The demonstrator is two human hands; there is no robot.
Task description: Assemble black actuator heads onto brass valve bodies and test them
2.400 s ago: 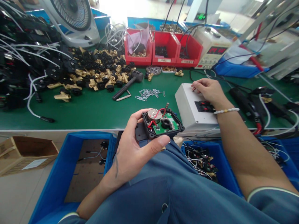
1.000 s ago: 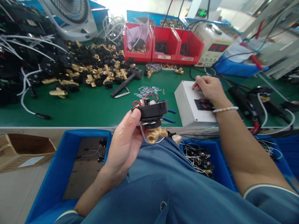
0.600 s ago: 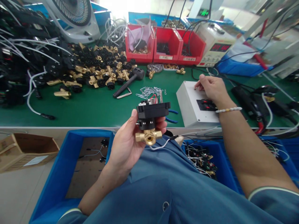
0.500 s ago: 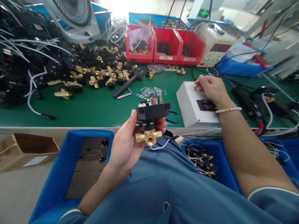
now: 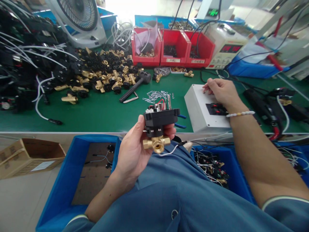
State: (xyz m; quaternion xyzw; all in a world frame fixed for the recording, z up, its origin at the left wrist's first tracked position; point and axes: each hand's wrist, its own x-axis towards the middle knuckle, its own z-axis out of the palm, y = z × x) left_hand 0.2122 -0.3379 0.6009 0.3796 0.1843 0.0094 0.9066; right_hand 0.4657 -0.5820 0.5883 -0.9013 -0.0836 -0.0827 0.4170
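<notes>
My left hand (image 5: 134,151) is closed around a valve assembly (image 5: 159,125): a black plastic housing with red wires on top and a brass fitting underneath, its round port facing me. A thin white wire trails from it toward my lap. My right hand (image 5: 220,90) rests on top of a white control box (image 5: 196,111) on the green bench, fingers curled and pressed against its far edge. Red and black terminals sit on the box beside my wrist.
A heap of brass and black valve parts (image 5: 106,75), a black mallet (image 5: 136,85) and loose metal clips (image 5: 155,95) lie on the green mat. Three red bins (image 5: 172,48), a power supply (image 5: 225,46) and a fan (image 5: 79,19) stand behind. Blue crates (image 5: 72,174) and a cardboard box (image 5: 29,156) sit below the bench edge.
My left hand turned the valve assembly from circuit board up to upright, brass port toward me. My right hand stayed on the white box.
</notes>
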